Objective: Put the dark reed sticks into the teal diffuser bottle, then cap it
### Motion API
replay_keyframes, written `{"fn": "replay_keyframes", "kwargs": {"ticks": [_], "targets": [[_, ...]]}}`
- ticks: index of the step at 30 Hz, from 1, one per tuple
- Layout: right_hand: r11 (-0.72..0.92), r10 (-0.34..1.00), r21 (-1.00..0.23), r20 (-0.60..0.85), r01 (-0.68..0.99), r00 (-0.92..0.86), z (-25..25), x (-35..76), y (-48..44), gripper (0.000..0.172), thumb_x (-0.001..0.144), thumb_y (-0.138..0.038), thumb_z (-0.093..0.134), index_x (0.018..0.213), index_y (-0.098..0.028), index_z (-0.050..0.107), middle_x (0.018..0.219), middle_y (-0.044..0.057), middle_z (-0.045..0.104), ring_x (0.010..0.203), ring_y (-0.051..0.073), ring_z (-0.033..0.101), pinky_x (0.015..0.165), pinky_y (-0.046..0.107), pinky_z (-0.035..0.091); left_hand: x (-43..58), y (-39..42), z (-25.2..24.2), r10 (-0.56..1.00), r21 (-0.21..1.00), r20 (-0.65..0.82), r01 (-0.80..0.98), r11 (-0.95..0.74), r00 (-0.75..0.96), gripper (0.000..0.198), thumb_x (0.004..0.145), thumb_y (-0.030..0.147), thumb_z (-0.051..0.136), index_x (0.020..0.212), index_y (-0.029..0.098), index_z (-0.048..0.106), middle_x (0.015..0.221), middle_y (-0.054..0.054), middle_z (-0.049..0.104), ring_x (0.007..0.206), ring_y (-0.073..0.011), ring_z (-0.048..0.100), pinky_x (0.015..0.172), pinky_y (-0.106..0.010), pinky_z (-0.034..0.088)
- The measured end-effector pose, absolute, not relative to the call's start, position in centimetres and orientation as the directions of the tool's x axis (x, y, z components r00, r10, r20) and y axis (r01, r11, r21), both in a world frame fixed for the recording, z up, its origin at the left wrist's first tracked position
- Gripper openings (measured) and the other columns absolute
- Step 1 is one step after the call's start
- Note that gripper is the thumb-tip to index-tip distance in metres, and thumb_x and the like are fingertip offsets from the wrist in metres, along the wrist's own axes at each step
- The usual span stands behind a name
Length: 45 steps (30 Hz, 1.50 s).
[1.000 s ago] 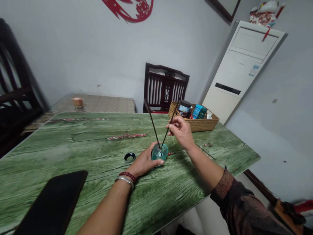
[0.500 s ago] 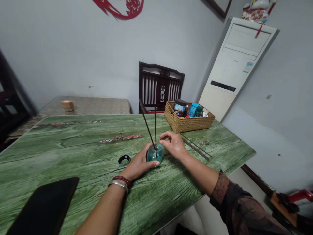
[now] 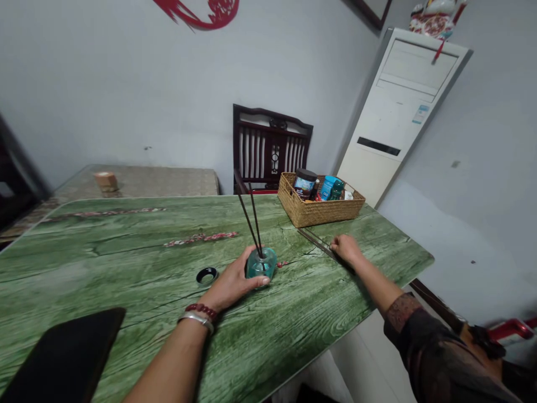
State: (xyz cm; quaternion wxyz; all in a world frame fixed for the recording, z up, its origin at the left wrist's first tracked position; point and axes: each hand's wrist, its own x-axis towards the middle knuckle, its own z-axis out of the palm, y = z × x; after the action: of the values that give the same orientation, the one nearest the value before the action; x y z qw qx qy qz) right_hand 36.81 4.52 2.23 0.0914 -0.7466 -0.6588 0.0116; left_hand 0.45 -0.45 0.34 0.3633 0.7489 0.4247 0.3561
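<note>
Green wood-grain table (image 3: 104, 252), a flat black tablet (image 3: 62, 358) lying at its near left corner; woven wicker basket (image 3: 321, 214) at the far edge, holding a dark-lidded jar (image 3: 305, 182) and blue-green bottles (image 3: 329, 188); dark carved wooden chair (image 3: 272, 134) behind; white floor-standing air conditioner (image 3: 396, 101) at right, a lucky-cat figurine (image 3: 434, 17) on top; glass-topped side table (image 3: 159, 182) beyond, bearing a small wooden cup (image 3: 106, 181); red paper-cut (image 3: 197, 11) on the wall.

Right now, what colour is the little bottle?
The bottle is blue-green; the head view shows it best.
</note>
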Motion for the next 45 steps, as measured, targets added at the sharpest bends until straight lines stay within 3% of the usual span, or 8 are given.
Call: {"fn": "replay_keyframes", "kwargs": {"ticks": [13, 15, 18, 21, 23, 26, 32, 45], "targets": [[-0.065, 0.992, 0.035, 0.112, 0.997, 0.061, 4.1, 36.9, 3.0, 0.024, 0.092, -0.02, 0.05, 0.101, -0.016, 0.071, 0.1, 0.018, 0.074, 0.093, 0.024, 0.068, 0.074, 0.027, 0.042, 0.3, -0.3, 0.0, 0.896, 0.852, 0.235, 0.364, -0.377, 0.378, 0.077, 0.07, 0.048, 0.075, 0.136, 0.02, 0.046, 0.132, -0.012, 0.064, 0.121, -0.032, 0.06, 0.106, -0.046, 0.043], [0.001, 0.98, -0.039, 0.199, 0.999, 0.006, 5.2, 36.7, 2.7, 0.024, 0.091, -0.02, 0.049, 0.105, -0.017, 0.069, 0.101, 0.015, 0.074, 0.092, 0.022, 0.067, 0.075, 0.027, 0.042, 0.3, -0.3, -0.1, 0.893, 0.85, 0.241, 0.362, -0.383, 0.38, 0.077, 0.071, 0.047, 0.075, 0.137, 0.02, 0.046, 0.133, -0.012, 0.063, 0.122, -0.0319, 0.059, 0.107, -0.046, 0.043], [0.225, 0.913, -0.391, 0.405, 0.892, -0.052, 7.1, 35.2, 2.3, 0.018, 0.086, -0.023, 0.054, 0.098, -0.018, 0.066, 0.089, 0.008, 0.073, 0.079, 0.019, 0.066, 0.072, 0.027, 0.045, 0.3, -0.3, -0.2, 0.892, 0.85, 0.244, 0.359, -0.386, 0.381, 0.077, 0.071, 0.047, 0.075, 0.137, 0.02, 0.046, 0.135, -0.012, 0.062, 0.124, -0.032, 0.058, 0.107, -0.045, 0.042], [0.406, 0.893, -0.763, 0.447, 0.502, -0.044, 9.0, 32.1, 1.7, 0.015, 0.082, -0.033, 0.06, 0.088, -0.019, 0.06, 0.079, 0.003, 0.07, 0.06, 0.014, 0.062, 0.059, 0.025, 0.046, 0.3, -0.3, -0.2, 0.894, 0.848, 0.236, 0.368, -0.381, 0.381, 0.078, 0.071, 0.048, 0.075, 0.138, 0.02, 0.045, 0.134, -0.013, 0.062, 0.122, -0.0319, 0.059, 0.106, -0.044, 0.043], [0.453, 0.89, -0.857, 0.45, 0.246, -0.069, 10.2, 29.6, 1.2, 0.021, 0.081, -0.038, 0.064, 0.088, -0.02, 0.058, 0.08, 0.002, 0.072, 0.056, 0.012, 0.061, 0.055, 0.024, 0.047, 0.3, -0.4, -0.2, 0.896, 0.847, 0.23, 0.375, -0.376, 0.379, 0.079, 0.071, 0.048, 0.076, 0.138, 0.02, 0.045, 0.133, -0.013, 0.063, 0.121, -0.0321, 0.059, 0.106, -0.045, 0.043], [0.5, 0.865, -0.864, 0.496, 0.056, -0.073, 11.5, 25.8, 0.4, 0.023, 0.08, -0.039, 0.068, 0.087, -0.02, 0.057, 0.081, 0.001, 0.073, 0.057, 0.011, 0.062, 0.056, 0.023, 0.048, 0.3, -0.4, 0.0, 0.897, 0.845, 0.234, 0.377, -0.378, 0.375, 0.079, 0.07, 0.047, 0.076, 0.137, 0.02, 0.045, 0.132, -0.012, 0.063, 0.122, -0.0327, 0.059, 0.106, -0.046, 0.043], [0.523, 0.844, -0.852, 0.52, -0.017, -0.131, 11.9, 20.7, 0.8, 0.03, 0.078, -0.045, 0.072, 0.086, -0.021, 0.057, 0.078, 0.0, 0.071, 0.056, 0.01, 0.062, 0.053, 0.021, 0.048, 0.5, -0.5, 0.2, 0.899, 0.862, 0.241, 0.344, -0.371, 0.365, 0.077, 0.068, 0.044, 0.077, 0.135, 0.021, 0.047, 0.13, -0.012, 0.065, 0.119, -0.0323, 0.061, 0.106, -0.047, 0.043], [0.473, 0.875, -0.851, 0.424, 0.228, -0.231, 7.2, 18.0, 1.5, 0.014, 0.075, -0.032, 0.066, 0.077, -0.02, 0.06, 0.065, -0.004, 0.06, 0.055, 0.01, 0.054, 0.054, 0.022, 0.046, 0.3, -0.2, -0.3, 0.864, 0.848, 0.293, 0.305, -0.433, 0.41, 0.078, 0.072, 0.049, 0.075, 0.137, 0.018, 0.045, 0.131, -0.012, 0.063, 0.12, -0.0333, 0.059, 0.104, -0.045, 0.044]]}}
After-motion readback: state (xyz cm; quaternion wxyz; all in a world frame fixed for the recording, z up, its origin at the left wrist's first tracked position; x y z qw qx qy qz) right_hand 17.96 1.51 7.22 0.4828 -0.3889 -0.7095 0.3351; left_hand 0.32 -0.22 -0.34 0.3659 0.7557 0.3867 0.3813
